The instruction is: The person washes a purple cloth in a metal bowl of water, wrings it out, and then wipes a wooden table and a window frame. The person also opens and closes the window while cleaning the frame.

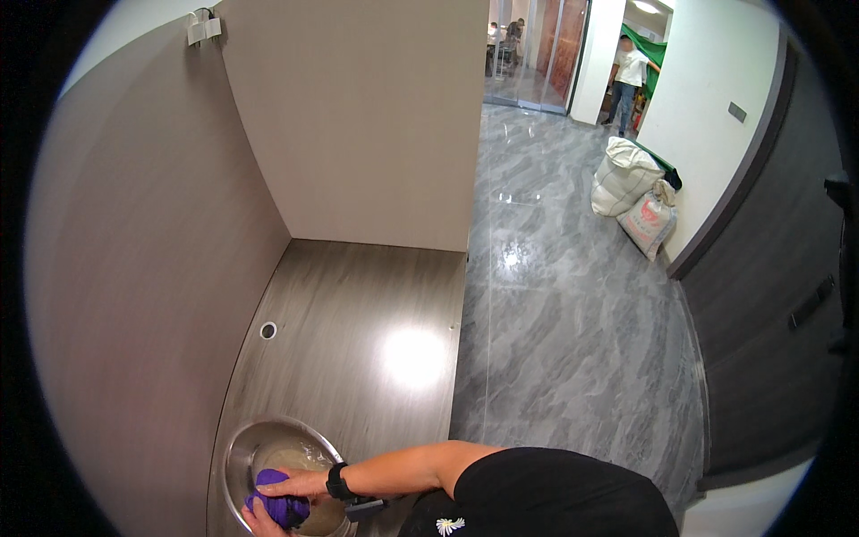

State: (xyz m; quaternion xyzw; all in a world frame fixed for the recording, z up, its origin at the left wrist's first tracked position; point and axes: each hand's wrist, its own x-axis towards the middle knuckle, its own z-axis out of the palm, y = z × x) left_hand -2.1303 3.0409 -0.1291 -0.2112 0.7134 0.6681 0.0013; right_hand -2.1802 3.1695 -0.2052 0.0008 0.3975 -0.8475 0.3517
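A bunched purple cloth [280,511] is held low over a round stainless steel basin [243,429] of cloudy water [325,513]. My right hand [302,483] grips it from above and the right, with a black band [337,481] around the wrist. From the lower left, my left hand [263,522] presses against the same cloth, partly cut off by the bottom of the view. Whether the cloth's underside touches the water is hidden.
The basin stands on a wood-grain desktop [335,295], beside a left partition [147,268] and below a back partition [356,121]. A round cable hole [268,330] lies ahead. Right are a marbled floor [557,349], sacks [624,178], a dark door [758,322] and a distant person [629,70].
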